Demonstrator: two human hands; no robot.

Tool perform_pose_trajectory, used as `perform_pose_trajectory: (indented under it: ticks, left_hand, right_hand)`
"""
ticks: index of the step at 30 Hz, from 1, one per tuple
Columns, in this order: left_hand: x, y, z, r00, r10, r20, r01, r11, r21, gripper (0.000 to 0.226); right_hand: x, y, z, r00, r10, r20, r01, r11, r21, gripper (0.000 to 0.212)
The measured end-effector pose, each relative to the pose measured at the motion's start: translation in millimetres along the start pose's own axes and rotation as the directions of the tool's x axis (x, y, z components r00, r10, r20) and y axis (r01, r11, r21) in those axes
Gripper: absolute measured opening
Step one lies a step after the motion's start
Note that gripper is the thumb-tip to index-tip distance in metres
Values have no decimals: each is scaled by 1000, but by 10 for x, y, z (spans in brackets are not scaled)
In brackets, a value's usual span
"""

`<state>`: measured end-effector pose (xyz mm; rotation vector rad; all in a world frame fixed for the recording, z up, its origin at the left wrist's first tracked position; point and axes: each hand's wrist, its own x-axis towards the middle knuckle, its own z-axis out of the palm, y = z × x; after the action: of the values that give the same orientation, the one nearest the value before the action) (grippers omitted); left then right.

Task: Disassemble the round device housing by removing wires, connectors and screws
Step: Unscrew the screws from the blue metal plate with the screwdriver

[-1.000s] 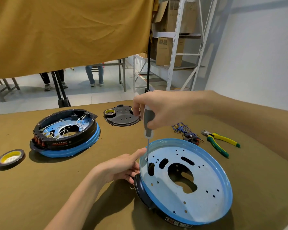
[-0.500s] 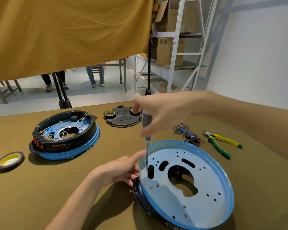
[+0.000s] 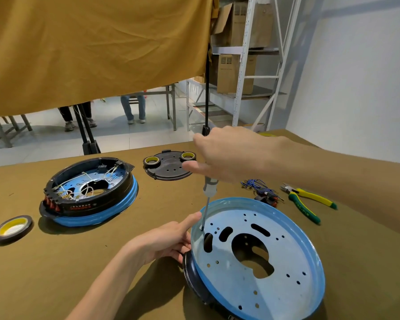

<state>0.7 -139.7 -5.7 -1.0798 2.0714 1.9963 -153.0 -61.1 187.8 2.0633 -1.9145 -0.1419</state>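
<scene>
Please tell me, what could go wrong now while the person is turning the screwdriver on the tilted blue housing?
1. The housing is propped on edge by the left hand; pressure from the screwdriver could make it slip or tip.
2. The left index finger lies beside the tip; a slip could jab it.
3. The right hand holds the handle high, so the tip may skid out of the screw.

housing (image 3: 259, 257) | round, blue plate, black rim | tilted | on table
</scene>
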Motion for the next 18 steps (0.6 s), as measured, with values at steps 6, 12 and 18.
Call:
perform_pose_trajectory:
  ticks: [6,12,18]
  left_hand:
    - [2,0,9,1000,5,-13,-5,1000,13,101]
    - [4,-17,9,1000,12,-15,-12,1000,16,98]
    - [30,2,13,1000,-8,-30,8,1000,19,115]
  right_hand:
    - [14,132,-90,977,-157,144,77,890,450,41]
    - [-38,55,-28,998,-27,50,20,992,128,53]
    - [6,90,-102,980,-168,110,105,895,434,28]
